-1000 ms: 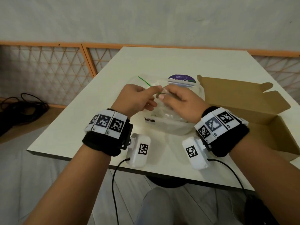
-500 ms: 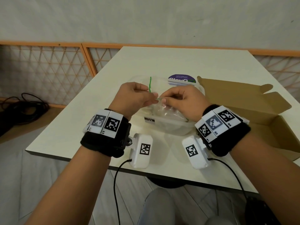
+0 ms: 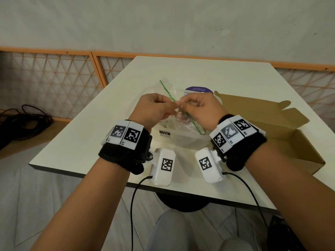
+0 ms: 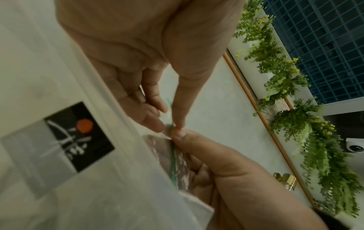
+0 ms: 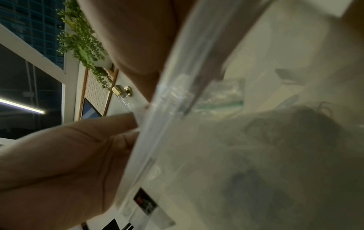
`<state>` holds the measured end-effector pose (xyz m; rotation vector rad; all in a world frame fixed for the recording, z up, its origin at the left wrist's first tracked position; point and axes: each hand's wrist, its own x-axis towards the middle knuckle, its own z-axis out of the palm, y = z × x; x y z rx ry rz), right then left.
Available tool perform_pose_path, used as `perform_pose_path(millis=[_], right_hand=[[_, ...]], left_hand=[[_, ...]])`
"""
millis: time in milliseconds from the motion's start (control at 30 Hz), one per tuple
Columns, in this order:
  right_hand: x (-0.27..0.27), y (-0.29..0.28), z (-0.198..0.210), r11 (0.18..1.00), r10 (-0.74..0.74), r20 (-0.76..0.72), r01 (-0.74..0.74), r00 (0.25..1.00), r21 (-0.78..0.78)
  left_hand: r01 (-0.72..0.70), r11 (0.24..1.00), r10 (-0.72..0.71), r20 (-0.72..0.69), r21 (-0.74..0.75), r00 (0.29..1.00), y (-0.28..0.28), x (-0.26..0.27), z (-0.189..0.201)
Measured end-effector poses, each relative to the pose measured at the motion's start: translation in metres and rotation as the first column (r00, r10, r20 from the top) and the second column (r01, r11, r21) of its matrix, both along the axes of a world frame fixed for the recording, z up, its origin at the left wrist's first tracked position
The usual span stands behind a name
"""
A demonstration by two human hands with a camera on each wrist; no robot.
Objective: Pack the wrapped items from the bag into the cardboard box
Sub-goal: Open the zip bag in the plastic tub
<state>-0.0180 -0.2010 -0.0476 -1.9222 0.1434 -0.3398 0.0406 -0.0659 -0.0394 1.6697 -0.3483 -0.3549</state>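
Observation:
A clear zip bag point(image 3: 183, 122) with a green seal strip point(image 3: 167, 90) is held above a clear plastic tub point(image 3: 181, 140) on the table. My left hand point(image 3: 155, 107) and right hand point(image 3: 201, 107) meet at the bag's top, each pinching the seal edge. In the left wrist view my left hand's thumb and fingertips point(image 4: 177, 119) pinch the green strip point(image 4: 173, 163) against my right hand point(image 4: 206, 155). Wrapped items show dimly through the bag point(image 5: 236, 155). The open cardboard box point(image 3: 268, 131) lies to the right, empty as far as I can see.
A purple round label point(image 3: 198, 89) shows behind the bag. The white table point(image 3: 199, 73) stretches away behind it. An orange lattice fence point(image 3: 54, 78) and black cables point(image 3: 23, 122) on the floor lie to the left.
Both hands have lifted slightly with the bag. The green seal strip has swung from upright to a long diagonal running down toward my right wrist.

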Motion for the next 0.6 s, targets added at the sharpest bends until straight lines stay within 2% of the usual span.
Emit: perform_pose_path(millis=[100,200,367,467,600], right_hand=[[-0.0017,0.0023,-0.0011,0.996,-0.052,0.014,0.051,0.999,0.066],[-0.0036,0.0006,-0.0008,0.994,-0.103,0.014,0.104,0.995,-0.025],[-0.0075,0.0003,0.0024,0.998,-0.04,-0.048,0.042,0.998,0.053],[-0.007,-0.002,0.003,0.991,-0.036,-0.039,0.041,0.999,0.126],[-0.0049,-0.0074,0.003,0.954,-0.209,-0.069,0.219,0.975,0.207]], left_hand=[[-0.042,0.999,0.041,-0.043,-0.032,0.998,0.0023,-0.0008,0.0026],[-0.026,0.997,0.017,-0.116,-0.073,0.993,0.0042,-0.0036,0.006],[-0.054,0.999,0.054,-0.049,-0.002,0.997,0.0013,-0.0039,0.0023],[-0.051,0.996,0.044,-0.09,-0.069,0.995,0.0015,-0.0045,0.0024],[-0.055,0.967,-0.012,-0.264,-0.247,0.964,0.0095,0.0003,0.0054]])
